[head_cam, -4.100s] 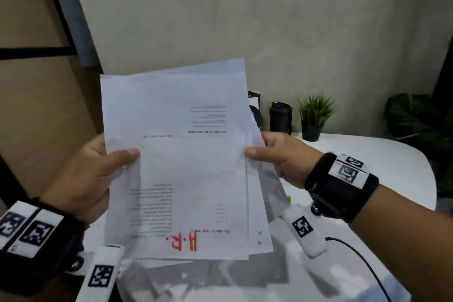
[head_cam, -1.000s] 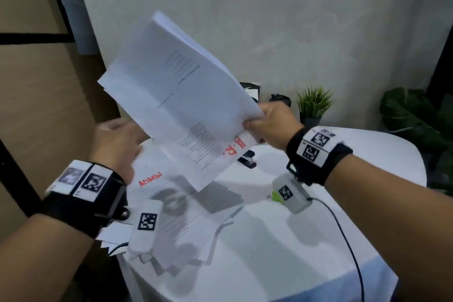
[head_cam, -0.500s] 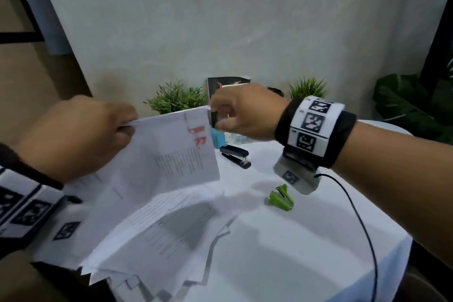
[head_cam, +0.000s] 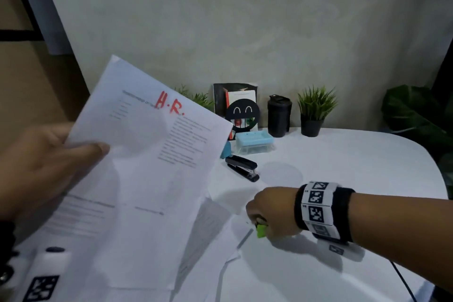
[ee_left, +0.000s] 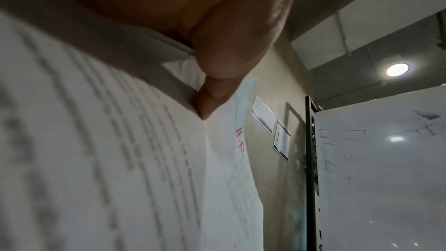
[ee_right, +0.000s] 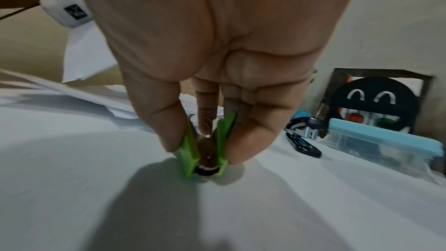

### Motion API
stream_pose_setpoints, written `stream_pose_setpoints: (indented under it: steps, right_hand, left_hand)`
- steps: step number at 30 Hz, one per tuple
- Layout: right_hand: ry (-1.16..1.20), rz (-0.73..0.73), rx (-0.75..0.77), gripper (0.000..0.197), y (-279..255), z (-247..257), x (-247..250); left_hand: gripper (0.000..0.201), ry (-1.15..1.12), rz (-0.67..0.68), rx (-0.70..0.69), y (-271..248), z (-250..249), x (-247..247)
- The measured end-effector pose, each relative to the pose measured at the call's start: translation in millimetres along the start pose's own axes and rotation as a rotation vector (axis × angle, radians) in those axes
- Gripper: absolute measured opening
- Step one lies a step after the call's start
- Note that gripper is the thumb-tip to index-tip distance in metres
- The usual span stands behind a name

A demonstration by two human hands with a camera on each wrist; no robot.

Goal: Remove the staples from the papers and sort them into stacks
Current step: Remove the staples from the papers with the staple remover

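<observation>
Papers (head_cam: 147, 167) in head view; green staple remover (ee_right: 193, 152) wrist-only.

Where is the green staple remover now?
In the head view, the green staple remover is pinched by the right hand on the white table, right of the loose papers.

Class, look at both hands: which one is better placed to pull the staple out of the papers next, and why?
The right hand. It already pinches the green staple remover down on the white table, ready to lift. The left hand is busy holding up the papers marked H.R., so it likely stays the holder.
</observation>
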State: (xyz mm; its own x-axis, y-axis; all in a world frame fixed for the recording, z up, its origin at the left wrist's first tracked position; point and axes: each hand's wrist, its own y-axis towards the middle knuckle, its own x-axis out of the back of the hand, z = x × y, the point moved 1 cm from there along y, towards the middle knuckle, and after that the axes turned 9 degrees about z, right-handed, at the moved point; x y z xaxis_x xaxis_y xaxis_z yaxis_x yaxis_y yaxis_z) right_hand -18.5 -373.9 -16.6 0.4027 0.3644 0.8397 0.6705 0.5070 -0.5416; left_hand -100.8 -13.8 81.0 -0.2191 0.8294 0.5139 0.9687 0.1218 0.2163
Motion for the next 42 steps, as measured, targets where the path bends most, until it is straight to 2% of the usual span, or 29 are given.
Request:
stream_pose_setpoints:
  steps: [1, 2, 4, 5, 7, 9, 11, 13, 15, 16, 19, 22, 25, 27, 28, 29, 31, 34, 36, 38, 40, 42]
  right_hand:
    - [-0.029, 0.035, 0.029, 0.021, 0, 3, 3]
    - [-0.039, 0.078, 0.048, 0.029, -1, 3, 7]
    - [0.038, 0.116, 0.033, 0.056, -3, -8, 26]
    - [0.095, 0.056, 0.029, 0.06, -3, -17, 42]
    - [0.168, -0.184, -0.015, 0.046, 8, -37, 77]
    - [0.174, -0.345, -0.155, 0.03, 33, -55, 100]
    - [0.148, -0.331, -0.312, 0.033, 70, -67, 105]
    - [0.084, -0.318, -0.405, 0.044, 106, -76, 96]
    - [0.11, -0.269, -0.404, 0.052, 125, -76, 83]
    - [0.151, -0.225, -0.384, 0.048, 132, -76, 77]
    - [0.165, -0.166, -0.334, 0.038, 131, -72, 68]
    - [0.11, -0.136, -0.351, 0.035, 114, -77, 61]
    - [0.165, -0.173, -0.364, 0.023, 83, -86, 47]
    - [0.438, -0.324, -0.357, 0.018, 58, -94, 40]
    - [0.672, -0.443, -0.326, 0.014, 43, -97, 40]
    - [0.95, -0.573, -0.247, 0.014, 28, -98, 43]
    - [1.427, -0.819, 0.006, 0.018, -4, -92, 55]
    - [1.874, -1.175, 0.324, 0.015, -54, -74, 89]
    - [1.909, -1.463, 0.439, 0.024, -82, -59, 114]
    - [1.757, -1.682, 0.447, 0.038, -101, -37, 134]
    - [1.598, -1.779, 0.427, 0.044, -109, -10, 144]
    - [1.456, -1.769, 0.434, 0.043, -107, 10, 145]
  left_hand:
    - [0.011, -0.038, -0.006, 0.019, -6, -17, -12]
    - [0.009, -0.05, 0.02, 0.025, -10, -26, -20]
    - [0.015, -0.097, 0.063, 0.036, -9, -29, -26]
    - [0.018, -0.137, 0.065, 0.049, -6, -25, -26]
    - [0.022, -0.192, 0.043, 0.117, 2, -18, -23]
    - [0.02, -0.241, 0.045, 0.139, 1, -22, -27]
    - [0.015, -0.293, 0.055, 0.164, 1, -24, -28]
    - [0.019, -0.292, 0.082, 0.167, 2, -24, -24]
    - [0.023, -0.236, 0.091, 0.165, 5, -22, -20]
    - [0.022, -0.218, 0.097, 0.173, 3, -23, -19]
    - [0.013, -0.179, 0.108, 0.138, -3, -29, -21]
    - [0.028, -0.185, 0.051, 0.117, -7, -31, -28]
    - [0.022, -0.212, 0.056, 0.11, -10, -35, -36]
    - [0.021, -0.226, 0.049, 0.081, -16, -40, -42]
    - [0.02, -0.214, 0.04, 0.07, -19, -42, -44]
    - [0.019, -0.202, 0.039, 0.056, -22, -45, -45]
    - [0.016, -0.169, 0.043, 0.022, -28, -52, -50]
    - [0.017, -0.073, 0.03, -0.023, -35, -61, -53]
    - [0.016, -0.015, 0.016, -0.093, -40, -70, -57]
    - [0.015, 0.018, -0.021, -0.155, -46, -79, -60]
    - [0.016, 0.039, -0.044, -0.206, -52, -85, -63]
    - [0.02, 0.071, -0.057, -0.274, -58, -88, -64]
